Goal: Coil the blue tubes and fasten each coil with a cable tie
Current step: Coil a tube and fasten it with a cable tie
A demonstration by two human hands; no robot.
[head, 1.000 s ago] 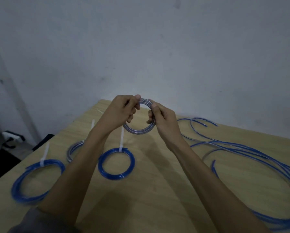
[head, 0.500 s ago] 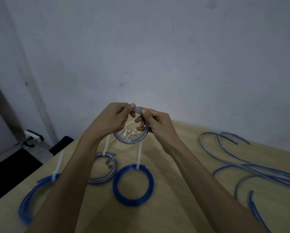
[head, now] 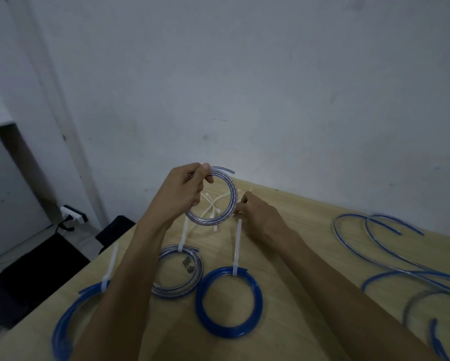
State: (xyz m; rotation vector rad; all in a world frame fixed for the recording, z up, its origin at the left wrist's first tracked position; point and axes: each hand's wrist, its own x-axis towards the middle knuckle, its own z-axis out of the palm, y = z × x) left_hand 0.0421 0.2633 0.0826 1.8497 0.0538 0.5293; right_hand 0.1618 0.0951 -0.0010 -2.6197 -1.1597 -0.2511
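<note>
Left hand (head: 183, 190) grips the small clear-blue tube coil (head: 218, 196) at centre frame, above the wooden table (head: 283, 321); right hand (head: 256, 213) pinches a white cable tie (head: 250, 191) just beside it.

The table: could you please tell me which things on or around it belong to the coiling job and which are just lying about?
Job:
- untied coil in left hand
- loose cable ties by right hand
- three tied coils
- uncoiled tubes

Lying about:
- power strip
- dark object past the table edge
</note>
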